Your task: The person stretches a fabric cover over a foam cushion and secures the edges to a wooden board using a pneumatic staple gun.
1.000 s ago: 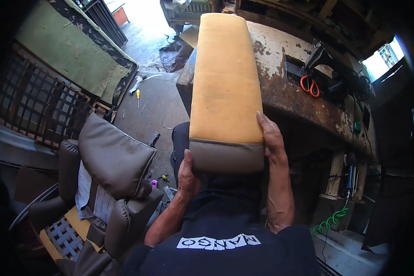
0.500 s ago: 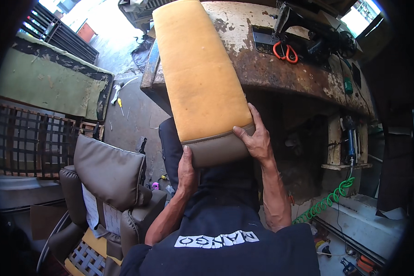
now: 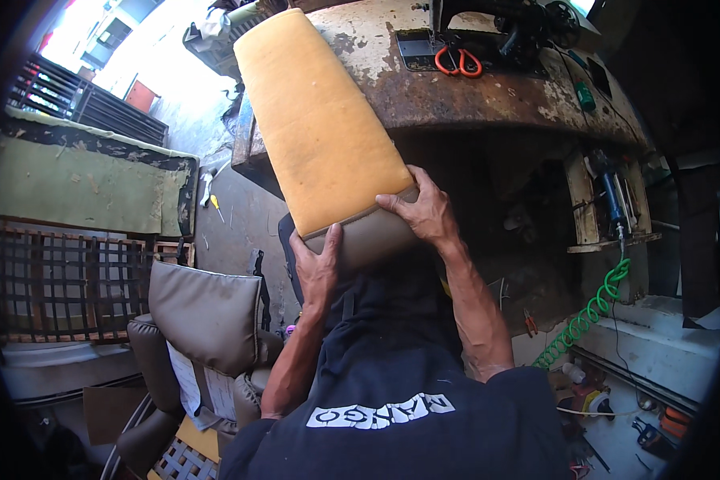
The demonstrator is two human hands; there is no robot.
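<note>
A long yellow foam cushion (image 3: 320,128) slants away from me, its far part over the worn workbench. A brown leather-like cover (image 3: 368,240) wraps its near end, with the edge crossing the foam. My left hand (image 3: 318,268) grips the cover's left corner, thumb on top along the edge and fingers round the side. At the right corner my right hand (image 3: 426,210) is closed on the same end, its thumb pressing the cover's edge and its fingers against the side. The underside of the cushion is hidden.
On the bench (image 3: 488,104) stand a black sewing machine (image 3: 528,32) and red-handled scissors (image 3: 458,62). A brown armchair (image 3: 208,320) is at my left, near a webbed frame (image 3: 72,276). A green coiled hose (image 3: 588,316) hangs at right. A yellow screwdriver (image 3: 216,202) lies on the floor.
The cushion's near end has shifted up and left in view, and the cushion tilts more to the left. My left hand has moved up, its thumb now over the cover's edge.
</note>
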